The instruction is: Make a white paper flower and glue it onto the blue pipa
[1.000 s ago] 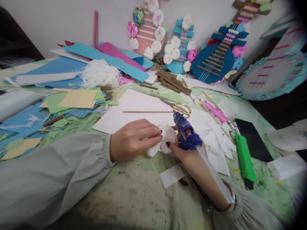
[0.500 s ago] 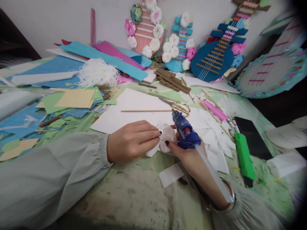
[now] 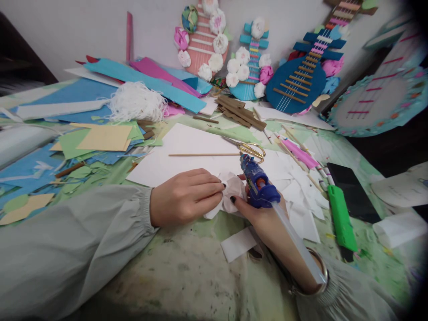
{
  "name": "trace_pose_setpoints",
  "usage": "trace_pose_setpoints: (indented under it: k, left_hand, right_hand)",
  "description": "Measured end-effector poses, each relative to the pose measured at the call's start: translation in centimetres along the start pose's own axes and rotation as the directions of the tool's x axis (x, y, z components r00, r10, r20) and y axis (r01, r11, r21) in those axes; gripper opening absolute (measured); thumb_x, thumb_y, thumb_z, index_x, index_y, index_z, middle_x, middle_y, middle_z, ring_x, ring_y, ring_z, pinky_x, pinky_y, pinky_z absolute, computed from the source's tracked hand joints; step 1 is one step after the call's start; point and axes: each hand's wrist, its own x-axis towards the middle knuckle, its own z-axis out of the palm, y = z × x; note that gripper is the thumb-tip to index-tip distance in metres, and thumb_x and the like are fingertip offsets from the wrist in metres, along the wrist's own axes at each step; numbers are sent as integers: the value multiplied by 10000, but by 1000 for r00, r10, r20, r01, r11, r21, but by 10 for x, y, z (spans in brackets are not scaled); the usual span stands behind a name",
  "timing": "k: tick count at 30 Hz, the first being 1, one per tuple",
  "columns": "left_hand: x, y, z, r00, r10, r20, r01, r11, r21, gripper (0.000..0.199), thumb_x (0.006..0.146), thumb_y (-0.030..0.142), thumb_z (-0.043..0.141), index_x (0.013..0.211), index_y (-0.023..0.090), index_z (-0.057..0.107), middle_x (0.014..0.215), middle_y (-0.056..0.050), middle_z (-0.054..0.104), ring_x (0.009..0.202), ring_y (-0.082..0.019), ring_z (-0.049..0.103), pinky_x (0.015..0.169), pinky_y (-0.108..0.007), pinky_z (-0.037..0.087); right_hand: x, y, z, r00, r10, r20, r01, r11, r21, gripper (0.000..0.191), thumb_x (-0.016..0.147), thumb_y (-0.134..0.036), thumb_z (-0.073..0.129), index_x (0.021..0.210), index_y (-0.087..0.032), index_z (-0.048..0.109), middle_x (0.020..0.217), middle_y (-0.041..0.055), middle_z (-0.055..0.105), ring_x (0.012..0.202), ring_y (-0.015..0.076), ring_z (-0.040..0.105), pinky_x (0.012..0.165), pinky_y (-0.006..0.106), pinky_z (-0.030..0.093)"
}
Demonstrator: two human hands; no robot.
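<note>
Between my two hands sits a crumpled white paper flower (image 3: 231, 189). My left hand (image 3: 189, 196) is closed on its left side, thumb hidden beneath. A blue hot glue gun (image 3: 260, 183) is in my right hand (image 3: 262, 216), its nozzle pointing up and away and a long clear glue stick (image 3: 299, 243) running back over the wrist. The right thumb also touches the flower's edge. Just beyond the nozzle lie gold-handled scissors (image 3: 250, 149) and a thin wooden stick (image 3: 203, 154) on white paper sheets (image 3: 187, 140).
White paper pieces (image 3: 304, 209) lie right of my hands, near a green box cutter (image 3: 341, 218) and a black phone (image 3: 352, 191). Coloured paper scraps (image 3: 100, 138) and a heap of white string (image 3: 137, 102) are at left. Paper lutes (image 3: 297, 84) lean on the wall behind.
</note>
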Motion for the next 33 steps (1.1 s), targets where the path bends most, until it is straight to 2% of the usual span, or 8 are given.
trace_pose_setpoints:
  k: [14, 24, 33]
  left_hand:
    - [0, 0, 0, 1000, -6, 8, 6, 1000, 18, 207, 910, 112, 458, 823, 132, 645, 878, -122, 735, 881, -205, 688, 782, -341, 577]
    - [0, 0, 2, 1000, -2, 0, 2, 1000, 21, 211, 910, 107, 456, 806, 134, 638, 861, -116, 733, 862, -195, 686, 777, -332, 576]
    - [1, -1, 1, 1000, -17, 5, 17, 1000, 12, 207, 912, 111, 447, 841, 138, 639, 873, -113, 732, 882, -193, 682, 793, -330, 574]
  right_hand:
    - [-1, 0, -1, 1000, -9, -6, 9, 1000, -5, 366, 696, -263, 663, 1053, -221, 591, 770, 3, 615, 685, 184, 572, 661, 317, 488]
    - [-1, -1, 0, 1000, -17, -13, 17, 1000, 2, 307, 696, -264, 667, 991, -216, 596, 809, 12, 650, 699, 193, 606, 669, 324, 496]
    - [0, -2, -1, 1000, -16, -3, 16, 1000, 22, 351, 698, -247, 663, 1040, -218, 591, 859, 23, 658, 746, 207, 619, 695, 336, 501]
